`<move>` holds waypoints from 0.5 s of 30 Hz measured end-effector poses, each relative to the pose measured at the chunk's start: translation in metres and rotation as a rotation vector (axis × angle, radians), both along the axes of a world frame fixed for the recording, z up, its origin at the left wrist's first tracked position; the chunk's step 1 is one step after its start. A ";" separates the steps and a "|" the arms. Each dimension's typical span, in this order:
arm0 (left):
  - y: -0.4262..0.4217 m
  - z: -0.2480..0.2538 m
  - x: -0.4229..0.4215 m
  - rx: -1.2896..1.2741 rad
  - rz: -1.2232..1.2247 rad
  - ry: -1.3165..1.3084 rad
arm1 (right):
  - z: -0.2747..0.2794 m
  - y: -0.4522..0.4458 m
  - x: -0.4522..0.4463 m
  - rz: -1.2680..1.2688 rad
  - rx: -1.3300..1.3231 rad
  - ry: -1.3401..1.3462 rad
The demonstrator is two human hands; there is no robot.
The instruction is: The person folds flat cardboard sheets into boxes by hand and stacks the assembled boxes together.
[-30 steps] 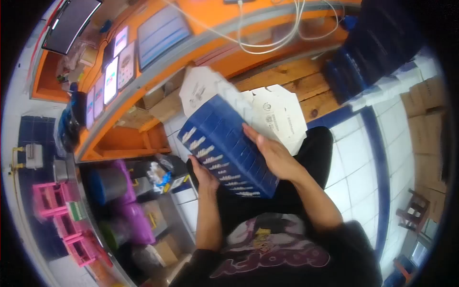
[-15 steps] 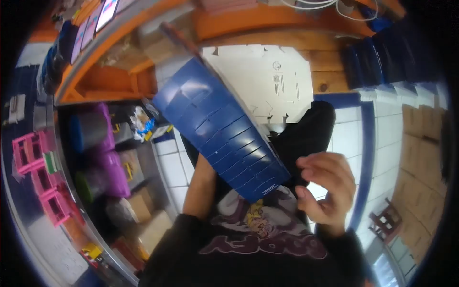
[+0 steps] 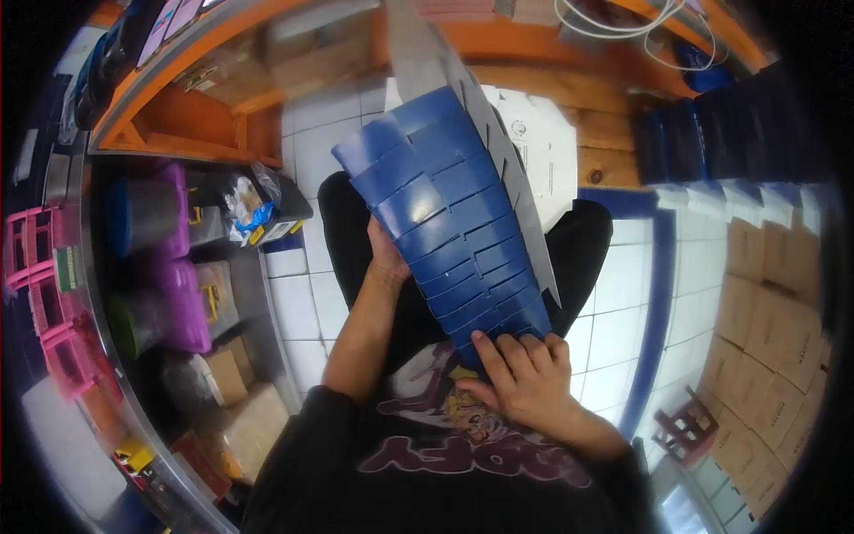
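Note:
A long bundle of blue cardboard blanks [image 3: 445, 218], overlapping in steps with cut slots, lies tilted above my lap. My left hand [image 3: 385, 254] holds its left side, and the fingers go out of sight beneath it. My right hand [image 3: 525, 374] grips the near end, with the fingers over the blue face and the thumb at the near edge. Grey slotted edges [image 3: 516, 178] show along the bundle's right side. Behind it lies a white die-cut cardboard sheet [image 3: 547, 147] with small printed marks, partly covered.
Dark blue stacked boxes [image 3: 703, 133] stand at the far right, above brown cartons [image 3: 765, 338]. On the left, a shelf holds purple bins [image 3: 185, 307]. A white cable [image 3: 623, 27] hangs at the top. An orange wooden bench [image 3: 507, 44] spans the far side.
My right hand has come from the right, off the bundle, onto its near end. The bundle has turned more upright in view, and my left hand now shows at its side.

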State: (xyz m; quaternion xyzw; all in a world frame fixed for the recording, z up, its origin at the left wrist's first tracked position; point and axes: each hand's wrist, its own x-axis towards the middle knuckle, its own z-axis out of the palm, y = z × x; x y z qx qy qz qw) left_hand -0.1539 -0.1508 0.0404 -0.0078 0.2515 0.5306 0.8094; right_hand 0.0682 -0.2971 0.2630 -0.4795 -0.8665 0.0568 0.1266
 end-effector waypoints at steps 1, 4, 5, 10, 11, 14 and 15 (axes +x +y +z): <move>-0.002 -0.002 0.001 -0.011 0.019 0.032 | 0.000 0.001 -0.002 0.005 0.006 -0.002; -0.003 0.016 -0.002 -0.026 -0.004 0.031 | 0.001 0.006 -0.004 -0.020 0.098 0.038; -0.003 0.020 0.000 -0.022 -0.005 0.027 | 0.002 0.010 -0.004 0.003 0.088 0.027; 0.001 0.038 0.007 0.030 0.004 0.023 | 0.006 0.023 -0.007 0.025 0.098 0.035; 0.000 0.040 0.008 0.035 0.003 0.021 | 0.010 0.026 -0.010 0.012 0.092 0.036; 0.001 0.047 0.010 0.045 0.002 -0.008 | 0.012 0.034 -0.018 -0.014 0.096 0.043; 0.001 0.048 0.010 0.057 -0.006 0.012 | 0.011 0.037 -0.019 -0.025 0.095 0.049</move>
